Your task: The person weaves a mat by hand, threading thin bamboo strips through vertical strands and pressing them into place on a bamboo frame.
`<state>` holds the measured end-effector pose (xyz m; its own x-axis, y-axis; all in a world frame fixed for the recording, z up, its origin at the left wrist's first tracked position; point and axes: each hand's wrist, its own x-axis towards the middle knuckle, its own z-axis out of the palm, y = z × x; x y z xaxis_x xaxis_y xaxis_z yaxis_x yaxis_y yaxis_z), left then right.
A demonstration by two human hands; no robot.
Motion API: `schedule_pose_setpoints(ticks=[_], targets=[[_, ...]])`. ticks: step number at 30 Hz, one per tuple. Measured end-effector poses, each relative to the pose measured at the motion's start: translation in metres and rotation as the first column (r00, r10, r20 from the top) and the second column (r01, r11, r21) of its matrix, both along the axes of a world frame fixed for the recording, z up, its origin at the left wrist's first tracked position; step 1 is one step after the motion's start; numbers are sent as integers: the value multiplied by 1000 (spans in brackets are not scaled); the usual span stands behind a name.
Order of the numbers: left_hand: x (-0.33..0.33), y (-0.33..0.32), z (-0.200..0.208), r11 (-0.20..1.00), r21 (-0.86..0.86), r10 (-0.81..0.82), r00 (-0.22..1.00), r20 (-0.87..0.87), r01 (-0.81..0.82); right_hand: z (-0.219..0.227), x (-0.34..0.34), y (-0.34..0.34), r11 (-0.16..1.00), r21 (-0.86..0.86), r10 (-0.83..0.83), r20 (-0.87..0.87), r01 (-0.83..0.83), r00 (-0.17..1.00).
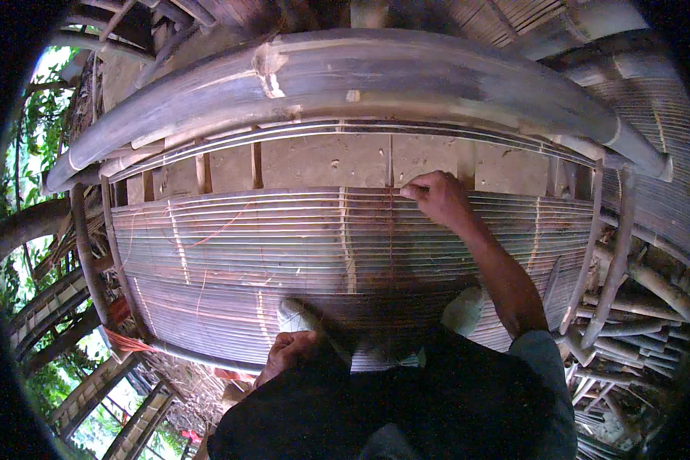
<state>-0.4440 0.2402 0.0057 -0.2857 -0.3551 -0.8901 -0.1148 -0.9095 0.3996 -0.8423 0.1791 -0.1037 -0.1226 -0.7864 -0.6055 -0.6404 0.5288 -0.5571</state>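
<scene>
A wide mat of thin bamboo slats (284, 257) lies across the frame before me, crossed by pale bands and a thin reddish cord line (392, 241). At the mat's far edge, beside that line, my right hand (437, 201) is closed with thumb and forefinger pinched together. Whatever is in the pinch is too small to make out. Low and near my lap, my left hand (293, 349) has its fingers curled closed; what they hold, if anything, is hidden. Loose orange strands (221, 232) lie over the slats at the left.
A thick bamboo pole (437, 69) runs across the far side, with thin pale strips (299, 133) below it. Bamboo posts (617, 253) stand at the right, near stacked poles (644, 345). An orange bundle of strands (126, 341) hangs at the left. A slim pointed piece (552, 282) lies right.
</scene>
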Motion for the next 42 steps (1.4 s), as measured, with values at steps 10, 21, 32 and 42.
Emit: schedule_pose_setpoints(ticks=[10, 21, 32, 42], targets=[[-2, 6, -5, 994, 25, 111, 993, -44, -110, 9, 76, 21, 457, -822, 369, -173, -341, 913], [76, 39, -84, 969, 127, 222, 973, -55, -214, 18, 110, 19, 618, -701, 406, -102, -355, 908], [169, -105, -60, 317, -578, 205, 541, 816, 752, -2, 157, -116, 975, -191, 122, 51, -111, 991], [54, -198, -136, -224, -769, 287, 795, 535, 599, -2, 189, -106, 930, -305, 114, -289, -204, 951]])
